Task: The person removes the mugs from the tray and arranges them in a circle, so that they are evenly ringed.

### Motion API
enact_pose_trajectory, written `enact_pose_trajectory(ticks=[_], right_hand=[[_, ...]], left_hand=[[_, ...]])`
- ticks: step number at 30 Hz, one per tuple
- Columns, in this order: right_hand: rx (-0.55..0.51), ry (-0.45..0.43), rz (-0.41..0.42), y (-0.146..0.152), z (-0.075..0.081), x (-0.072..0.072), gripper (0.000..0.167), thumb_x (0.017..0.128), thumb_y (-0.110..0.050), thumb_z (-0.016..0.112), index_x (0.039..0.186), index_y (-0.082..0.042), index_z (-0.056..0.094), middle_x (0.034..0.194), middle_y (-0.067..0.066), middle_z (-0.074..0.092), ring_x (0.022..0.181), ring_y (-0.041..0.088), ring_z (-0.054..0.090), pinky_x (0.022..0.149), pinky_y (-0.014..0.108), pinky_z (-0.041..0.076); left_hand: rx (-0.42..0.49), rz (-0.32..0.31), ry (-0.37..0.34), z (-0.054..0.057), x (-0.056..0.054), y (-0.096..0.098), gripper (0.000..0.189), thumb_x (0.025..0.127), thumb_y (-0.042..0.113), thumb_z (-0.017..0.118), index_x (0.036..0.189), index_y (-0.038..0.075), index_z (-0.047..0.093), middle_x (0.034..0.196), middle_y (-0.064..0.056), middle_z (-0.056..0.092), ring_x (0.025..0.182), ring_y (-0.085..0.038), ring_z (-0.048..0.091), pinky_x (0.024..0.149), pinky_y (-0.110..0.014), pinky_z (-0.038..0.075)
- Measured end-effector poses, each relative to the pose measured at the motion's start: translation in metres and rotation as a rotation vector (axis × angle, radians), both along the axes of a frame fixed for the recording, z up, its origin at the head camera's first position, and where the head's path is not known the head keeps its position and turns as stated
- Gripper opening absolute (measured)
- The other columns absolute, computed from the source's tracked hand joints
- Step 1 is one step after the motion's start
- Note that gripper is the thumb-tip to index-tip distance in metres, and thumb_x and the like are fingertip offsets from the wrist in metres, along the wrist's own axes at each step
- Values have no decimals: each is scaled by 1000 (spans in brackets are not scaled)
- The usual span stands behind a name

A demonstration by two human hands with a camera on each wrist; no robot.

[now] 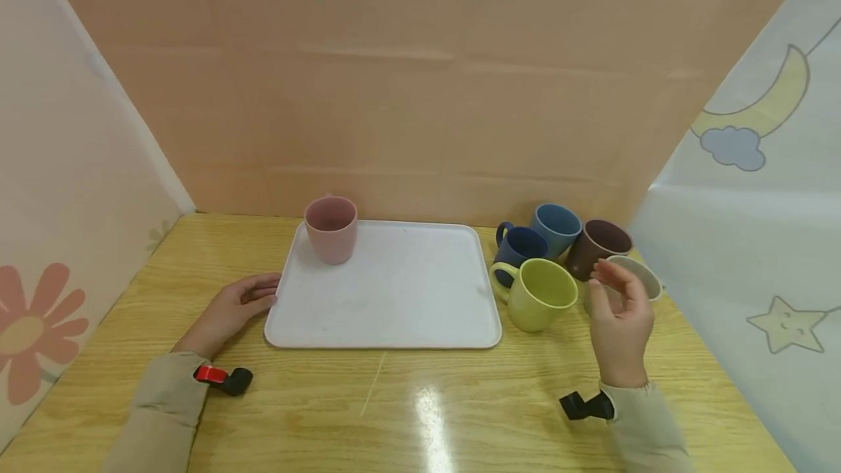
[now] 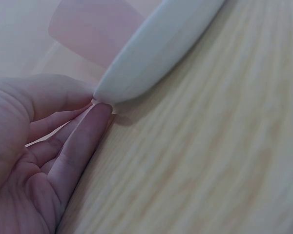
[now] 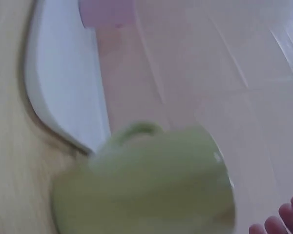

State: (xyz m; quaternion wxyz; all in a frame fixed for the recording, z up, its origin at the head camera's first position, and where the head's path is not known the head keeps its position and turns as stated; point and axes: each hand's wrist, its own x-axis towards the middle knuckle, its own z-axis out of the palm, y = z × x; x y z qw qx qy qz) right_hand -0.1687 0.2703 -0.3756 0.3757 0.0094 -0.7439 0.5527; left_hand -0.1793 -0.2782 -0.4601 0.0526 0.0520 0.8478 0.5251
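My left hand [image 1: 226, 316] is at the left edge of a white rectangular tray [image 1: 394, 298], its thumb and fingertips [image 2: 103, 114] meeting at the rim in the left wrist view. A pink mug [image 1: 331, 232] stands on the tray's back left part. My right hand [image 1: 620, 331] hovers in front of an off-white mug [image 1: 640, 272], partly hiding it, with its fingers slightly bent and nothing in its grasp. To its left stands a yellow-green mug [image 1: 535, 305], its handle toward the tray. That mug [image 3: 151, 185] fills the lower part of the right wrist view.
Behind the yellow-green mug are a dark blue mug [image 1: 522, 243], a blue mug [image 1: 557, 228] and a brown mug [image 1: 601, 243], set close together. Everything is on a wooden table [image 1: 315, 414]. An orange-brown backdrop [image 1: 394, 108] rises behind, with patterned side walls left and right.
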Motion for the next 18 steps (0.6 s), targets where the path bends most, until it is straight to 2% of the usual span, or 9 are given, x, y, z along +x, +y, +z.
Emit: enact_pose_trajectory(ticks=[3, 7, 10, 13, 18], right_hand=[[57, 32, 134, -22, -9, 2, 28, 92, 15, 59, 119, 12, 64, 110, 4, 66, 100, 11, 63, 83, 12, 50], [164, 115, 281, -46, -19, 1, 29, 86, 23, 60, 113, 14, 64, 109, 17, 64, 103, 11, 62, 86, 13, 51], [243, 169, 377, -65, -21, -2, 31, 81, 27, 61, 110, 15, 65, 107, 25, 63, 103, 11, 62, 89, 15, 51], [294, 174, 449, -86, -18, -5, 33, 80, 28, 62, 109, 13, 66, 105, 25, 63, 101, 13, 62, 88, 18, 53], [323, 100, 509, -124, -16, -11, 33, 80, 26, 63, 110, 12, 64, 105, 26, 62, 96, 34, 62, 84, 44, 59]], left_hand=[[-1, 10, 9, -1, 1, -1, 55, 103, 26, 62, 148, -2, 48, 141, -24, 57, 131, -40, 51, 89, -7, 41], [7, 10, 9, -3, -2, 1, 53, 103, 25, 63, 147, -2, 49, 140, -25, 57, 131, -39, 52, 89, -7, 42], [9, 14, 1, -5, -3, 2, 53, 103, 23, 62, 147, -2, 48, 139, -25, 58, 131, -39, 52, 89, -8, 43], [9, 17, -3, -5, -3, 2, 53, 104, 23, 61, 148, -3, 47, 140, -26, 57, 131, -40, 52, 88, -7, 43], [16, 12, 0, -4, -2, 1, 56, 104, 25, 62, 149, -3, 46, 141, -25, 56, 132, -40, 51, 89, -7, 42]])
